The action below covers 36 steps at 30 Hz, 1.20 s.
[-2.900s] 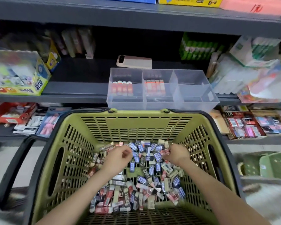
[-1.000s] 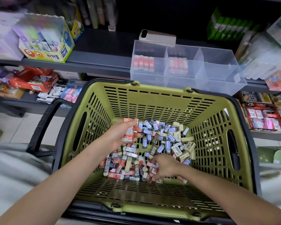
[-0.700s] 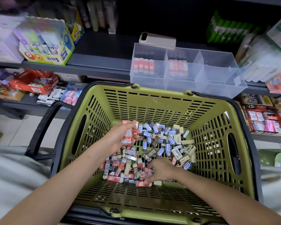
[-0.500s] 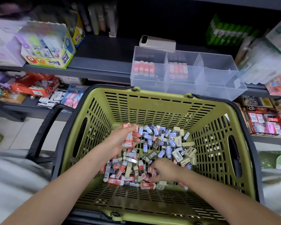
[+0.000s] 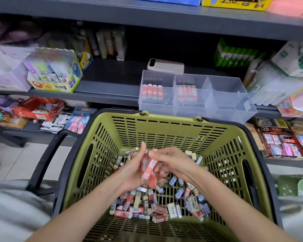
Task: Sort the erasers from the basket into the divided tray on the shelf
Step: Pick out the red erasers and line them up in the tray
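The basket is olive-green moulded plastic, slotted and semi-matt, with a black rim. The erasers heaped in it wear printed sleeves, apparently paper, with matt bare ends showing. Beyond it, the divided tray is clear, smooth plastic, faintly hazed, on a grey matt shelf; at far left the glue box is printed card with a light sheen.

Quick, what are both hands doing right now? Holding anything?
Left hand: holds a small bunch of red-sleeved rectangular erasers.
Right hand: pinches one red-sleeved eraser against that bunch.
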### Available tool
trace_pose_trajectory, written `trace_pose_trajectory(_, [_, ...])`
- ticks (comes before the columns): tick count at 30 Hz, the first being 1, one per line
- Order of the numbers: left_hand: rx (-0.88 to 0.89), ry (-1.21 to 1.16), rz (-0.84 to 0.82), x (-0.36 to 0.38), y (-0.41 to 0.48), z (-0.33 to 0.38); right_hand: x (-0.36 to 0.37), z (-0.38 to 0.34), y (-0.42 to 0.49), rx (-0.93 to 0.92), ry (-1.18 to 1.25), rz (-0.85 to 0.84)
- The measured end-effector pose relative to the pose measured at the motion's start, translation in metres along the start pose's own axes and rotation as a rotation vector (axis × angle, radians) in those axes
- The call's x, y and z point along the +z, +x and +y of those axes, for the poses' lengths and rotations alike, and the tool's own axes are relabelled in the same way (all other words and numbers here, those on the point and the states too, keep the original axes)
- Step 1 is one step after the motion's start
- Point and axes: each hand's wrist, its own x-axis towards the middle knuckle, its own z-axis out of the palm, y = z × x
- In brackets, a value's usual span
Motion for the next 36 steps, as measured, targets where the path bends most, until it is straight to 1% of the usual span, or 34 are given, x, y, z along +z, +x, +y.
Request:
trace_pose_trajectory(3, [0.004,0.004,0.011,-0.004,-0.002,0.003,-0.002,-0.005,0.0,-0.075,-0.003,0.091])
trace_pose_trajectory(5, [0.008,0.014,0.0,-0.005,-0.005,0.005,-0.003,-0.006,0.002,-0.108,-0.113,0.171])
trace_pose_trajectory(6, [0.001,0.015,-0.009,-0.005,-0.006,0.006,-0.003,-0.006,0.003,-0.121,-0.156,0.18])
trace_pose_trajectory(8, [-0.008,0.013,-0.016,-0.004,-0.01,0.009,-0.006,-0.005,0.004,-0.141,-0.17,0.122])
trace_pose_trajectory(10, [0.0,0.012,-0.001,-0.004,-0.014,0.014,-0.009,-0.008,0.0,-0.158,-0.099,0.017])
trace_pose_trajectory(12, [0.008,0.046,0.018,-0.005,-0.018,0.02,-0.016,-0.01,-0.001,-0.181,0.024,-0.029])
trace_pose_trajectory(14, [0.006,0.081,0.025,-0.003,-0.02,0.024,-0.024,-0.005,0.002,-0.196,0.177,0.035])
trace_pose_trajectory(15, [0.007,0.077,0.032,-0.001,-0.021,0.026,-0.027,0.001,0.004,-0.179,0.194,0.082])
trace_pose_trajectory(16, [0.013,0.056,0.046,0.0,-0.021,0.027,-0.028,0.01,0.007,-0.133,0.113,0.117])
trace_pose_trajectory(17, [0.027,0.021,0.066,0.0,-0.02,0.027,-0.028,0.022,0.009,-0.063,-0.085,0.116])
trace_pose_trajectory(18, [0.044,-0.027,0.089,0.0,-0.02,0.028,-0.027,0.037,0.01,0.022,-0.364,0.06])
trace_pose_trajectory(19, [0.059,-0.077,0.116,-0.001,-0.02,0.029,-0.025,0.056,0.011,0.111,-0.634,-0.038])
trace_pose_trajectory(20, [0.07,-0.118,0.139,-0.002,-0.021,0.03,-0.022,0.076,0.012,0.191,-0.843,-0.129])
trace_pose_trajectory(21, [0.08,-0.146,0.157,-0.003,-0.021,0.031,-0.017,0.095,0.013,0.246,-0.987,-0.181])
trace_pose_trajectory(22, [0.093,-0.173,0.173,-0.003,-0.021,0.032,-0.012,0.11,0.012,0.272,-1.081,-0.194])
trace_pose_trajectory(24, [0.12,-0.231,0.2,-0.003,-0.02,0.034,-0.004,0.129,0.013,0.26,-1.189,-0.145])
trace_pose_trajectory(26, [0.133,-0.268,0.206,-0.002,-0.02,0.036,-0.005,0.135,0.014,0.236,-1.195,-0.147])
trace_pose_trajectory(28, [0.144,-0.304,0.2,-0.002,-0.02,0.038,-0.01,0.134,0.015,0.23,-1.095,-0.162])
trace_pose_trajectory(31, [0.161,-0.341,0.217,-0.004,-0.021,0.042,-0.017,0.125,0.013,0.173,-0.838,-0.037])
trace_pose_trajectory(32, [0.167,-0.346,0.218,-0.003,-0.022,0.043,-0.017,0.121,0.014,0.139,-0.791,0.01])
trace_pose_trajectory(34, [0.17,-0.342,0.212,-0.001,-0.023,0.044,-0.013,0.117,0.021,0.089,-0.772,0.029])
trace_pose_trajectory(36, [0.163,-0.326,0.215,0.0,-0.023,0.043,-0.005,0.117,0.029,0.069,-0.791,-0.011])
